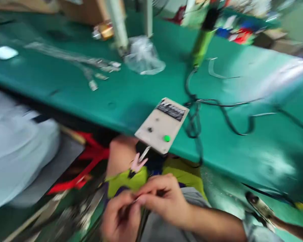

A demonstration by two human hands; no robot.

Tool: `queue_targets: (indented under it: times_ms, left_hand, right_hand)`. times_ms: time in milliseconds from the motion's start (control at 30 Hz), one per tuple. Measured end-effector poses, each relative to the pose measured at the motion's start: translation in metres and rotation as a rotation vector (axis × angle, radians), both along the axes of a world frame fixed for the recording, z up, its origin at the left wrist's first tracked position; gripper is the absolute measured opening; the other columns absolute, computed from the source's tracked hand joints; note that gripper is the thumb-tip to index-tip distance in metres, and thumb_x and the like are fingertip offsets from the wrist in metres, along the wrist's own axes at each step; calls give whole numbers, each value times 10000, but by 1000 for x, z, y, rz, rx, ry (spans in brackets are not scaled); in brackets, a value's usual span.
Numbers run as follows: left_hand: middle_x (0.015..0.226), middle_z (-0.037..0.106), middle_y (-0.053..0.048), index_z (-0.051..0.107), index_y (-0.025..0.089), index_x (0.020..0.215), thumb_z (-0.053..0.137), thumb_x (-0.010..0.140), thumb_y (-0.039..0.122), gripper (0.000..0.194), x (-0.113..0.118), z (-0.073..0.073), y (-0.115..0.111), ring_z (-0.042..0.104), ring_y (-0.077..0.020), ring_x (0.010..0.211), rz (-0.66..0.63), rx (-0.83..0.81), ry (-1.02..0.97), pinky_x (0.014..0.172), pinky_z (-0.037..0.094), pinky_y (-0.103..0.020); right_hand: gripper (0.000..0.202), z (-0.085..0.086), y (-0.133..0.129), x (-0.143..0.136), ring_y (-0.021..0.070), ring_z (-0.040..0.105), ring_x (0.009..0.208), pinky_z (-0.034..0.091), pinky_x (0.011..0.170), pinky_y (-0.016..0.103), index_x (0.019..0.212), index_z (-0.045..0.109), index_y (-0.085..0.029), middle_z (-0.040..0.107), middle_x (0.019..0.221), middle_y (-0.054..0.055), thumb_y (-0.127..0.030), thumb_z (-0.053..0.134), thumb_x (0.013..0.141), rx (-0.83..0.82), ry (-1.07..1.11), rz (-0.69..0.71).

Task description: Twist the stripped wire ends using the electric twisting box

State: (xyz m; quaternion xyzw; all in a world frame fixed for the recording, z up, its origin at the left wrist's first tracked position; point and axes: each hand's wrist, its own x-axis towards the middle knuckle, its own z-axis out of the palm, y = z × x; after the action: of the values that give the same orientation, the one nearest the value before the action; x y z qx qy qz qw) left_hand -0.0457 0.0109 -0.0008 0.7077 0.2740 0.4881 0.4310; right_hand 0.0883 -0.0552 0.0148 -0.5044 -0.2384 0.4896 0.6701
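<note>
My left hand (122, 215) is closed in a pinch above my lap. Its fingertips meet those of my right hand (166, 201), which is pinched too. Something small and thin sits between the fingertips, too blurred and covered to name. Just beyond the hands, a pale box (159, 124) with a green light and a dark printed label lies tilted at the table's front edge. A pink, two-pronged piece (137, 163) on a metal stem sticks out of the box's near end.
Cables with metal-ended connectors (101, 65) lie on the green table (91, 104), near a clear plastic bag (144, 57). A yellow-green tool (202, 47) hangs at the right above looped black cord (224, 114). Another person's pale clothing (20, 148) is at left.
</note>
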Motion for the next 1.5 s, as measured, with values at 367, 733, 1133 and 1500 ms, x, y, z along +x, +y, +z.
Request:
queue_targets:
  times_ms: [367, 733, 1133, 1500]
  left_hand:
    - [932, 751, -1, 719, 206, 1228, 766, 1075, 82, 202, -5, -26, -2, 641, -109, 698, 76, -134, -185, 614, 548, -200]
    - [890, 732, 15, 688, 216, 1232, 776, 1042, 51, 267, -1, -24, 7, 537, -95, 572, 71, -75, -163, 514, 445, -228]
    - [771, 648, 57, 653, 238, 1151, 737, 1050, 51, 228, 9, -8, 20, 518, -94, 552, 72, 8, -61, 537, 476, -212]
    - [815, 686, 39, 651, 238, 1176, 732, 1031, 22, 273, 8, -9, 18, 514, -96, 557, 44, -9, -60, 531, 463, -217]
  right_hand:
    - [436, -12, 17, 16, 162, 583, 780, 520, 700, 259, 1346, 907, -314, 742, 1006, 28, -550, 973, 986, -37, 198, -109]
    - [526, -27, 54, 21, 113, 180, 521, 345, 497, 224, 1055, 954, -292, 316, 592, -104, -808, 896, 972, 141, 347, 77]
    - [489, -22, 56, 12, 128, 240, 485, 418, 506, 230, 895, 931, -312, 306, 493, -101, -800, 954, 913, 63, 268, -118]
    - [713, -32, 54, 19, 128, 253, 484, 324, 481, 264, 987, 900, -280, 376, 548, -89, -982, 799, 906, 49, 142, 4]
